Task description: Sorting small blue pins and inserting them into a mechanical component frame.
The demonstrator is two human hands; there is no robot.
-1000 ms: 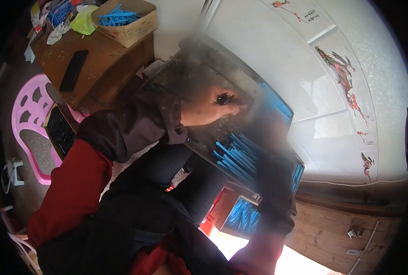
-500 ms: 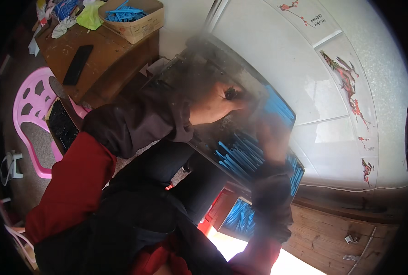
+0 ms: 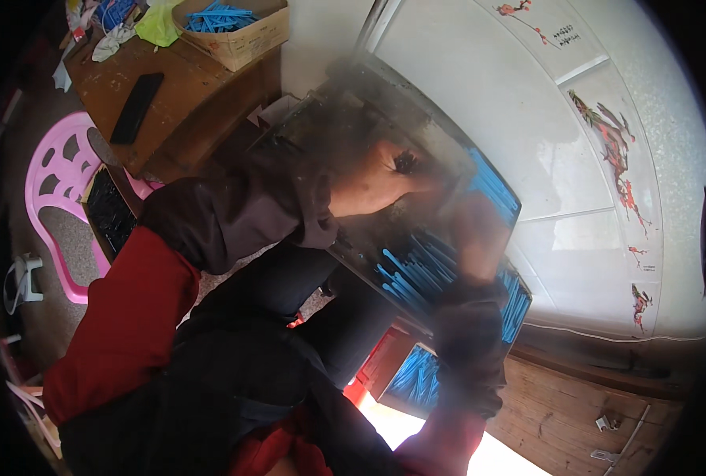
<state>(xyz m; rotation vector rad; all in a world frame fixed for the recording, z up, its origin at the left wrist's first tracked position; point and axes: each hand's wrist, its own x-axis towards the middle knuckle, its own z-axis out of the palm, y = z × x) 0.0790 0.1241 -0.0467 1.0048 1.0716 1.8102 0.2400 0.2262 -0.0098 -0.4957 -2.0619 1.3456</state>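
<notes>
My left hand (image 3: 369, 181) is over a dark, worn tray (image 3: 369, 266), its fingers curled round a bundle of thin black pieces (image 3: 405, 163) whose ends show at the fist. To its right, my right hand (image 3: 480, 234) is smeared and partly hazy; its fingers cannot be made out. Below the hands in the tray lie many thin blue sticks (image 3: 416, 274) with rounded ends. More blue sticks (image 3: 492, 186) lie along the tray's far right side. A hazy patch blurs the middle of the view and hides the fingertips of both hands.
A cardboard box (image 3: 246, 47) of blue pieces and a long black object (image 3: 137, 107) rest on a brown wooden table (image 3: 186, 83). Below the tray stands another box with blue sticks (image 3: 416, 377). A pink plastic chair (image 3: 55, 159) is at left, beside a box of black pieces (image 3: 109, 210).
The whole view has shifted slightly. My left hand keeps its grip on the black bundle, and both hands stay at nearly the same place over the tray.
</notes>
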